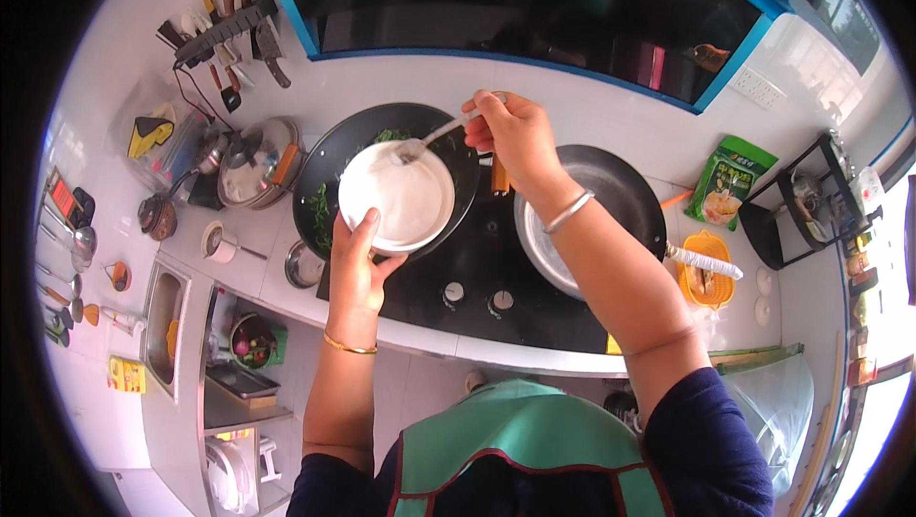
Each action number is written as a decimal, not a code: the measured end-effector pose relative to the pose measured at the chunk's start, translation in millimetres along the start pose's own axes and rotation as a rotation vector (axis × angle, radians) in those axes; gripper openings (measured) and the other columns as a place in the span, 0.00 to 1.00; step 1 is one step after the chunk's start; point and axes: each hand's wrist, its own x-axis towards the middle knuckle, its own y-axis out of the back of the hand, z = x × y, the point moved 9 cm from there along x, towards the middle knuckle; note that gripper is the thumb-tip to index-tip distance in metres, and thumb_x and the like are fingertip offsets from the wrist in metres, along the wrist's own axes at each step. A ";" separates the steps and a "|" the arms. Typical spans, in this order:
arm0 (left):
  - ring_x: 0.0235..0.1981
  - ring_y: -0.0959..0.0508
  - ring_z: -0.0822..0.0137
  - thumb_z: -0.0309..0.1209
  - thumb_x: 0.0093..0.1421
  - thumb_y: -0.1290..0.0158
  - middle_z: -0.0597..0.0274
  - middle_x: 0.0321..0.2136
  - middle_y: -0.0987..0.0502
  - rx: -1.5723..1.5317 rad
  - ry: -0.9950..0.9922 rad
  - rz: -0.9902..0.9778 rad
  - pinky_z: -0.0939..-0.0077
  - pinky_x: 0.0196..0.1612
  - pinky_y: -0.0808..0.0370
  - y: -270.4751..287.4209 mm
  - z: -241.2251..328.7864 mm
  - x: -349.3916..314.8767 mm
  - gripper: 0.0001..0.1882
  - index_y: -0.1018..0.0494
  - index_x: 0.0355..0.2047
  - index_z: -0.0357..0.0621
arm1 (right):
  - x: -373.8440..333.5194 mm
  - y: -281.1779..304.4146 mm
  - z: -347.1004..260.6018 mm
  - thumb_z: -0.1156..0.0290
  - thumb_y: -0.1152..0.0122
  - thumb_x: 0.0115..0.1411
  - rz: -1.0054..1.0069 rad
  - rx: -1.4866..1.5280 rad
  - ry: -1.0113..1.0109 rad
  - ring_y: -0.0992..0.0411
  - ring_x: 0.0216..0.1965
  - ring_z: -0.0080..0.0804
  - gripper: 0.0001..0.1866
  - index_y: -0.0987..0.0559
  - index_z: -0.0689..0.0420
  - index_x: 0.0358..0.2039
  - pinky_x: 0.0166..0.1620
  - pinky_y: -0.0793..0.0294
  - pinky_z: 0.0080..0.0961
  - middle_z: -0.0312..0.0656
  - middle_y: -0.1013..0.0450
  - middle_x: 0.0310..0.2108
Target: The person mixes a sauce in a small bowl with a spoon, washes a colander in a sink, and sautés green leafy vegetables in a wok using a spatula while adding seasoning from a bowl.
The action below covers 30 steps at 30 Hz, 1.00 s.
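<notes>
White bowl (437, 183) held in left hand (358, 272) over wok (327, 150); right hand (512, 131), at bowl's two o'clock, pinches spoon (447, 128); greens (322, 207) at wok's eight o'clock.

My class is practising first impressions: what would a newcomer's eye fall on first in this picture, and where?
Probably the white bowl near the middle, held by the left hand over a dark wok, with the right hand holding a spoon at its far edge. Next might come the green apron at bottom centre and the dark, blue-framed panel across the top.
</notes>
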 end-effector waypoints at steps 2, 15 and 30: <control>0.53 0.30 0.57 0.44 0.55 0.42 0.59 0.54 0.34 -0.016 0.008 0.000 0.48 0.44 0.27 2.4 -3.5 -3.8 0.34 0.43 0.59 0.54 | 19.2 -10.3 -1.3 0.66 0.51 0.63 0.037 0.033 -0.006 0.27 0.22 0.24 0.15 0.22 0.63 0.30 0.28 0.28 0.20 0.41 0.25 0.22; 0.56 0.32 0.54 0.48 0.59 0.49 0.55 0.57 0.35 0.022 0.049 -0.292 0.49 0.49 0.29 -175.6 -40.7 -40.9 0.32 0.41 0.60 0.49 | -80.9 168.1 -72.9 0.62 0.43 0.62 -0.011 -0.336 0.288 0.29 0.25 0.24 0.16 0.23 0.64 0.38 0.30 0.28 0.21 0.40 0.27 0.23; 0.53 0.34 0.53 0.52 0.60 0.49 0.56 0.54 0.36 0.230 0.722 -0.876 0.41 0.50 0.32 -716.1 -451.5 -211.5 0.32 0.40 0.58 0.49 | -305.9 766.9 -43.7 0.62 0.48 0.65 0.743 -0.356 0.066 0.41 0.62 0.38 0.31 0.44 0.62 0.64 0.61 0.42 0.28 0.51 0.38 0.60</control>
